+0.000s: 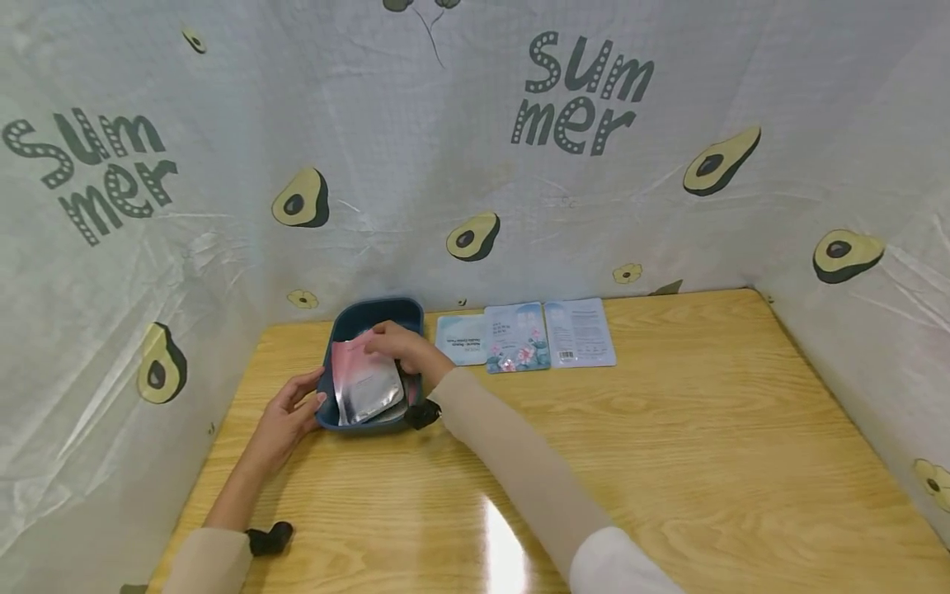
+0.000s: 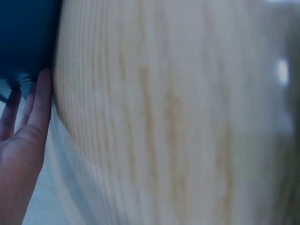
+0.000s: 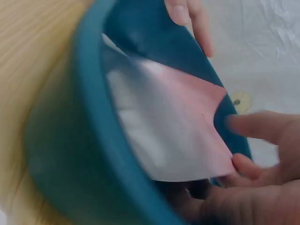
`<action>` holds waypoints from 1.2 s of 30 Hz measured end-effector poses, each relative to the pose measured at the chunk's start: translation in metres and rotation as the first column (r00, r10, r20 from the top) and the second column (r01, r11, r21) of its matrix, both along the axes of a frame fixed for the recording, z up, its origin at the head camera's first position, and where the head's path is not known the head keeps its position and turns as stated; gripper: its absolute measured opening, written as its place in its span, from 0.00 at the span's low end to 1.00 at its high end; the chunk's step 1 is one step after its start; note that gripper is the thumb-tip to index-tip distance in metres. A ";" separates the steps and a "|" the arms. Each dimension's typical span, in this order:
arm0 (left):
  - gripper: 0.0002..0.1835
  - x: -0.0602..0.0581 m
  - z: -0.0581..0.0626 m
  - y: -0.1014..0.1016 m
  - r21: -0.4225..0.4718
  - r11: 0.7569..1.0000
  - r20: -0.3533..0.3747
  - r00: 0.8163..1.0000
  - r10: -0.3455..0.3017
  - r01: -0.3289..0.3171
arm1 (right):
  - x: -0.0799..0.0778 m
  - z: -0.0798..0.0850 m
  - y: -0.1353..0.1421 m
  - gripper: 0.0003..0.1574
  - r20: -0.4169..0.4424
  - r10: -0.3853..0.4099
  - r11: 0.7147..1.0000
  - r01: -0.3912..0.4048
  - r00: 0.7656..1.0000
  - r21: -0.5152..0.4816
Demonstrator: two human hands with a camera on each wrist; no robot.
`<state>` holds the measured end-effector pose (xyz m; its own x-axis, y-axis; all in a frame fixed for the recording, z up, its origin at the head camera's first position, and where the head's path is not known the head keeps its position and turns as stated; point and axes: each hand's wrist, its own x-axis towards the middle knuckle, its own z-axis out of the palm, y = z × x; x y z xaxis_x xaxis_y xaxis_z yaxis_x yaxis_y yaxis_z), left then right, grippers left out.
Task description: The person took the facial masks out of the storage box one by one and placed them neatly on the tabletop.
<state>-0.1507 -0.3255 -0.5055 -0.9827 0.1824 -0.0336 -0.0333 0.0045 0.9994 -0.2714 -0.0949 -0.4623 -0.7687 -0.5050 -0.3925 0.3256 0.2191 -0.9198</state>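
A dark blue plastic basket (image 1: 412, 310) stands at the back left of the table. My left hand (image 1: 291, 406) holds its left side, thumb at the rim and fingers along the outer wall; the left wrist view shows those fingers against the blue wall (image 2: 28, 37). Inside the basket lies a pink and silver foil packet (image 1: 365, 384), with another silver packet partly hidden beneath it. Reaching in from the right, my right hand (image 1: 406, 346) pinches the packet's pink end. The right wrist view shows the fingers at the packet's pink edge (image 3: 197, 101), somewhat blurred.
Right of the basket, a pale blue packet (image 1: 460, 340), a flowered packet (image 1: 517, 337) and a printed packet with a barcode (image 1: 580, 332) lie in a row. The wooden table (image 1: 668, 462) meets a white avocado-print sheet (image 1: 386, 165) at the back and sides.
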 end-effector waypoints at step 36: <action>0.30 0.004 -0.003 0.002 -0.042 0.999 -0.019 1.000 0.010 -0.010 | 0.028 -0.001 0.108 0.53 -0.286 -0.044 0.932 -0.064 0.957 -0.357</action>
<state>-0.1468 -0.3237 -0.5088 -0.9850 0.1713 -0.0226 -0.0148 0.0462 0.9988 -0.2436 0.0136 -0.4632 -0.8146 -0.5778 0.0512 0.0378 -0.1409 -0.9893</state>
